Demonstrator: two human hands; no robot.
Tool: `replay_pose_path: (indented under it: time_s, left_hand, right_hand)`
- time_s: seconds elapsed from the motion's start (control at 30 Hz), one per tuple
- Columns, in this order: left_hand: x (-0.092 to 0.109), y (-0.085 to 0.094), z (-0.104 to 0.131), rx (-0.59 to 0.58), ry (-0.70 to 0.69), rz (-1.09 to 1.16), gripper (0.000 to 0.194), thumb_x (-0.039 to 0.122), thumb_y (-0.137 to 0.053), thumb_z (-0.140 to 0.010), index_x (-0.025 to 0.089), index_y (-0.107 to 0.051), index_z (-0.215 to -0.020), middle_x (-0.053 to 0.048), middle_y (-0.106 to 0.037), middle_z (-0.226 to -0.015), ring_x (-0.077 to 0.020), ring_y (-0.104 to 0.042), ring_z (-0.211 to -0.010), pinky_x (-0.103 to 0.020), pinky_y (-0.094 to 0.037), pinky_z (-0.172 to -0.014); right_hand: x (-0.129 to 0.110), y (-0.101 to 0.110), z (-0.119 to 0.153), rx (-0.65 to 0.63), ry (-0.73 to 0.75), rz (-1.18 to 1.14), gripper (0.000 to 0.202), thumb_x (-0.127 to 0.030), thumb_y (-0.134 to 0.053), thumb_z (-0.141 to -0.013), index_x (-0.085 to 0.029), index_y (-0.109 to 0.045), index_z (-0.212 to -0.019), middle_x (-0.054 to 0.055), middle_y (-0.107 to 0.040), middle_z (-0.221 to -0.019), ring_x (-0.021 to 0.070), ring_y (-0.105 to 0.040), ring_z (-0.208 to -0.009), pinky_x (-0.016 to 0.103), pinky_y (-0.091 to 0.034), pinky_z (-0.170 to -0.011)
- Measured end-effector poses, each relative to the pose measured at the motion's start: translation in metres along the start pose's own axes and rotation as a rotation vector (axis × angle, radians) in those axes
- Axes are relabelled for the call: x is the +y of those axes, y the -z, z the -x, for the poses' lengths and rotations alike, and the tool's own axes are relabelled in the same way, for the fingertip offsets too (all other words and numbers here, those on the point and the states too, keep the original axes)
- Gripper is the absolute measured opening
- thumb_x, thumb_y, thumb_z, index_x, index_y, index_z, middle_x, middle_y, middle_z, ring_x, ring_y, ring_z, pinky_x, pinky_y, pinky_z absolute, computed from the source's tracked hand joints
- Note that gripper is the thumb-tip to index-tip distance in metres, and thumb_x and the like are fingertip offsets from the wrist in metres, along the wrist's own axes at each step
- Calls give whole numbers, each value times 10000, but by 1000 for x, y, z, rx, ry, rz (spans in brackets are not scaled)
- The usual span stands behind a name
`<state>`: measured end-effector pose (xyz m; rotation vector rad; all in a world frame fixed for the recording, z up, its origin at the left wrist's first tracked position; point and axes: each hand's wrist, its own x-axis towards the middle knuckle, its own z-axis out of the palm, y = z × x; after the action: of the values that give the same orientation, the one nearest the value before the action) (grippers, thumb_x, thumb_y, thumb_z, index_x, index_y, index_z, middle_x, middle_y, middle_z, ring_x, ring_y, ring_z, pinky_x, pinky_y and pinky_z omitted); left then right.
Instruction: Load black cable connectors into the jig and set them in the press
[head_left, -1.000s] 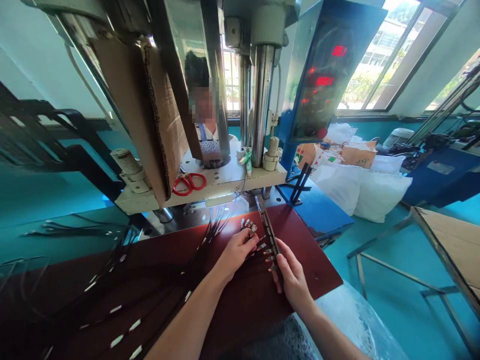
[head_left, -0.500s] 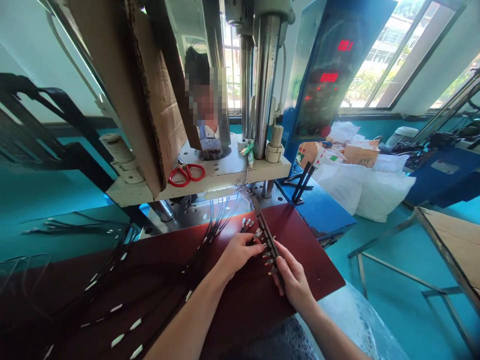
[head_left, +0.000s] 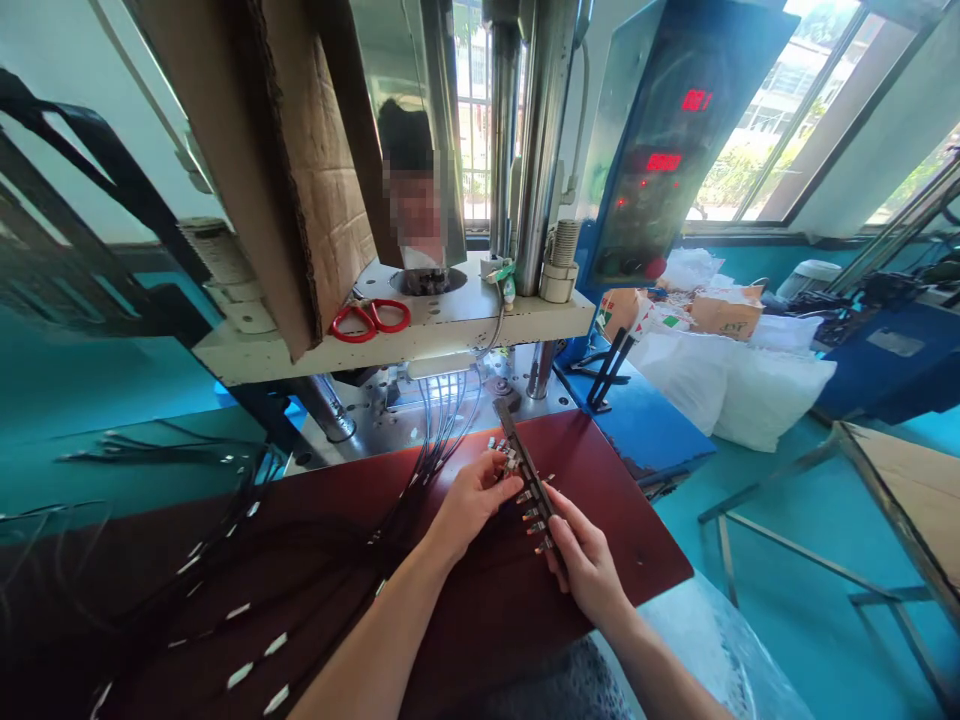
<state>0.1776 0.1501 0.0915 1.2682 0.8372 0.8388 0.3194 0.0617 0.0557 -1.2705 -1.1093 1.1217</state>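
Note:
My right hand (head_left: 581, 545) is closed round the lower end of a long dark metal bar (head_left: 523, 447), which slants up and away over the reddish-brown board (head_left: 630, 540). Small metal connectors (head_left: 534, 515) stick out in a row from the bar's left side. At the bar's middle, my left hand (head_left: 476, 495) pinches a small metal connector (head_left: 511, 465) with thumb and fingers, close against the bar. More cable ends with metal tips (head_left: 493, 443) lie just beyond its fingertips. Black cables (head_left: 427, 462) run from under the press to the left of this hand.
Behind the board stands a press with a cream plate (head_left: 450, 335), carrying red-handled scissors (head_left: 371, 320) and cardboard (head_left: 330, 190). Black cables with white tags (head_left: 276, 643) spread over the board's left. Pliers (head_left: 600, 368) lie on a blue surface (head_left: 660, 430) at right, below a control box (head_left: 660, 150).
The view has tilted slightly. My left fingers have shifted a little along the bar with the connector, while my right hand keeps its hold near the lower end.

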Motion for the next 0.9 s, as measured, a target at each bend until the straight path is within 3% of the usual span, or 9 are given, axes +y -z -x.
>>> replay_pose_path:
  time_s: [0.1,0.2,0.3,0.43,0.7,0.9]
  left_hand:
    - [8,2,2,35,40,105,258,361,-636,-686,160,-545,-820,49,-472,-630,-51,-352,-483,-179,-245,-430]
    - [12,3,3,6,54,175,253,353,-638,-689,161,-527,-811,54,-460,-614,-50,-364,-492,-173,-265,-446]
    - [11,3,2,-1,46,101,228,344,-624,-695,144,-532,-758,54,-446,-590,-47,-348,-488,-182,-258,-460]
    - [7,1,-1,73,13,-76,193,296,-634,-652,133,-530,-655,51,-438,-562,-58,-342,-516,-197,-250,-495]
    - [7,-2,-6,36,94,-49,170,268,-614,-598,144,-503,-561,55,-425,-492,-67,-327,-479,-213,-230,-488]
    - [10,4,-4,29,110,-74,197,291,-617,-588,146,-491,-547,58,-399,-449,-60,-302,-430,-217,-197,-449]
  right_hand:
    - [3,2,0,44,-2,-73,512,-451,-438,-867,-173,-397,-1294,-66,-448,-502,45,-346,-350,137,-287,-298]
    - [4,3,0,53,1,-120,510,-443,-451,-863,-169,-398,-1291,-65,-453,-500,47,-349,-351,133,-286,-290]
    - [3,3,1,47,2,-128,510,-444,-456,-861,-163,-406,-1284,-64,-453,-497,45,-349,-352,131,-289,-293]
    - [3,5,2,15,-6,-131,507,-442,-457,-860,-171,-408,-1286,-63,-454,-502,44,-352,-352,132,-288,-295]
    - [1,7,2,-28,-29,-110,528,-470,-461,-848,-183,-417,-1289,-44,-474,-548,47,-353,-363,146,-281,-298]
    - [-5,4,1,-72,11,42,546,-475,-425,-862,-150,-410,-1300,-73,-394,-464,53,-327,-355,156,-260,-317]
